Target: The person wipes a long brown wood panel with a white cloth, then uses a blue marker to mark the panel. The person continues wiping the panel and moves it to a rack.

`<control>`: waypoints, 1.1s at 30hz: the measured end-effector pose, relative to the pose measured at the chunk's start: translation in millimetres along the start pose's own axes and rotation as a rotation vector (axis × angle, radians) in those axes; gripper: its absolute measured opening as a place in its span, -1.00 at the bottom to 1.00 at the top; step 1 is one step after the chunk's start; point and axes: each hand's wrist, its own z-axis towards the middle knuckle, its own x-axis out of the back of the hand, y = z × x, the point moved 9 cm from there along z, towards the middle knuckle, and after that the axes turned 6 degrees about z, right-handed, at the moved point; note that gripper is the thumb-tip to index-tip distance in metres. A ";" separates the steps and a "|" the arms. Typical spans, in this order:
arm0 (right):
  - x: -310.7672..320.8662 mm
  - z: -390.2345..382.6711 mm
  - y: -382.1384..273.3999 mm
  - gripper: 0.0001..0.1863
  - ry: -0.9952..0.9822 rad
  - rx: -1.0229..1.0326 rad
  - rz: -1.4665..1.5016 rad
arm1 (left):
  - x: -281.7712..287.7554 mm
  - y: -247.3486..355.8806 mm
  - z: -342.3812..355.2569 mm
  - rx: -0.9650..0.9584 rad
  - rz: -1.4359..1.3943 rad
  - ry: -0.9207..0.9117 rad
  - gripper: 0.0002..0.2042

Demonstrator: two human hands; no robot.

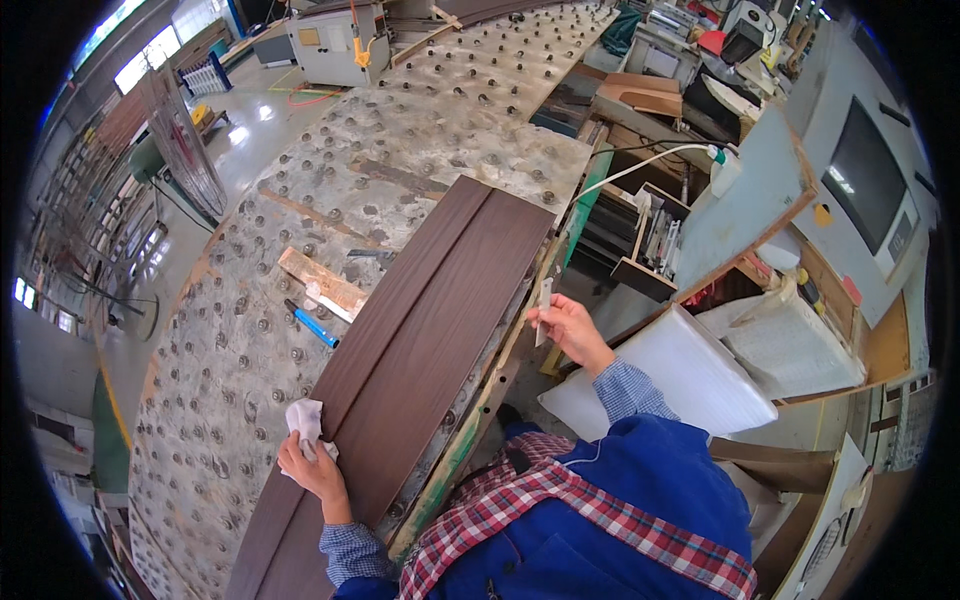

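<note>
A long dark brown wood-grain board [430, 300] with a lengthwise groove lies across the table in front of me. My left hand [318, 475] is closed around a crumpled white cloth [304, 418] over the board's left edge. In my right hand [570, 333] is a slim, pale, flat tool [545, 300], pinched upright just beyond the right edge of the board; its exact kind is not clear. Left of the board lie a blue marker-like tube [312, 324] and a worn wooden block [325, 280] with whitish stuff on it.
The stained table [220, 380] is studded with small roller balls. Right of me stand a white foam-wrapped block [660, 370], an open drawer of tools [645, 245] and a large grey machine cabinet [865, 180]. A grey box [335, 45] stands at the far end.
</note>
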 end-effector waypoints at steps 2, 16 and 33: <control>23.9 13.3 -12.8 -0.82 0.097 -0.005 -0.032 | -3.8 18.4 17.5 0.036 0.013 0.034 -0.61; 87.1 112.1 -110.9 -0.78 0.430 0.560 -1.006 | -68.4 135.7 17.1 -0.220 0.292 -0.108 -0.50; -81.9 1.8 0.2 -0.70 -0.193 0.930 -1.438 | -84.5 116.0 18.2 -0.110 0.346 -0.183 -0.61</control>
